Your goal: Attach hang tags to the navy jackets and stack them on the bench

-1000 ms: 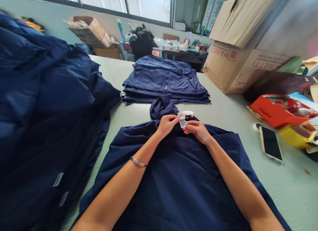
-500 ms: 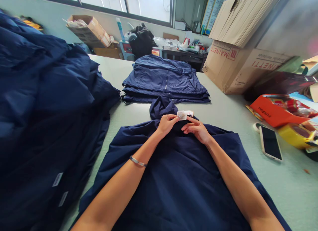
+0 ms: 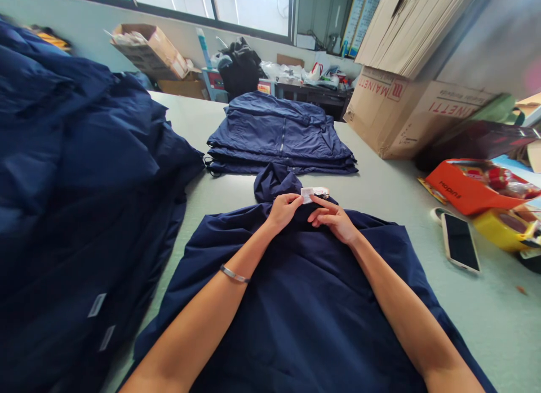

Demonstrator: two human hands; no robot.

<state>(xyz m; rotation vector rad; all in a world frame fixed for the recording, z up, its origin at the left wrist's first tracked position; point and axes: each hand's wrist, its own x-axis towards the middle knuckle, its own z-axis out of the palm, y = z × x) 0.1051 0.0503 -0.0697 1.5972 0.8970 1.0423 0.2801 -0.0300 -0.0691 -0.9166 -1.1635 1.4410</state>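
Observation:
A navy jacket (image 3: 304,303) lies spread in front of me, its hood (image 3: 274,184) bunched at the far end. At the neckline, my left hand (image 3: 282,211) is closed in a pinch on the left edge of a small white label (image 3: 306,196). My right hand (image 3: 337,221) holds nothing; its index finger reaches out to the label's right side, and the other fingers are loosely bent over the cloth. A second white tag (image 3: 321,191) with print shows just behind the label. The label's writing is too small to read.
Folded navy jackets (image 3: 281,134) are stacked beyond the hood. A big heap of navy garments (image 3: 84,173) stands at the left. On the right are cardboard boxes (image 3: 380,114), an orange box (image 3: 465,187), a yellow tape roll (image 3: 502,230) and a phone (image 3: 460,242) on the pale green table (image 3: 502,314).
The label's face has tilted and now shows printed lines. My right index finger has moved slightly left onto it; my left hand stays at its edge.

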